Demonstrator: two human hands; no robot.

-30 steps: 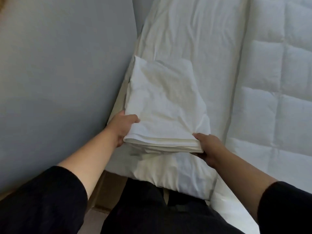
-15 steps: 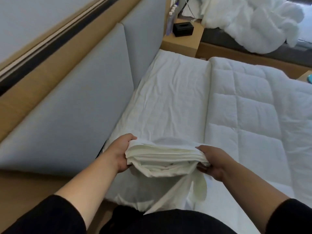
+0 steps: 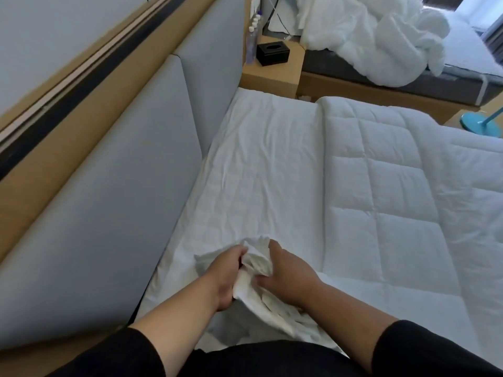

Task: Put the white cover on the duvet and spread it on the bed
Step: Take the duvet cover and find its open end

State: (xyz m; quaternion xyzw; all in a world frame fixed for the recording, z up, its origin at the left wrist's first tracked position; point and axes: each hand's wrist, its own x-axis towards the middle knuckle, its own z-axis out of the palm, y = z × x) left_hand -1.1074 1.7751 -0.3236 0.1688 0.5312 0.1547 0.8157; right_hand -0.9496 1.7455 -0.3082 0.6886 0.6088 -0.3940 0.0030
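Gripping the bunched white fabric cover [image 3: 255, 263] in both hands, left [image 3: 221, 278] and right [image 3: 288, 278]; the white quilted duvet [image 3: 394, 202] lies rightward, nearer my right.

Ahead of the left grip [image 3: 226, 276] and right grip [image 3: 285, 276], bare bed sheet [image 3: 261, 170] runs open; the grey headboard [image 3: 122, 186] walls the left, the quilted duvet [image 3: 394, 191] covers the right
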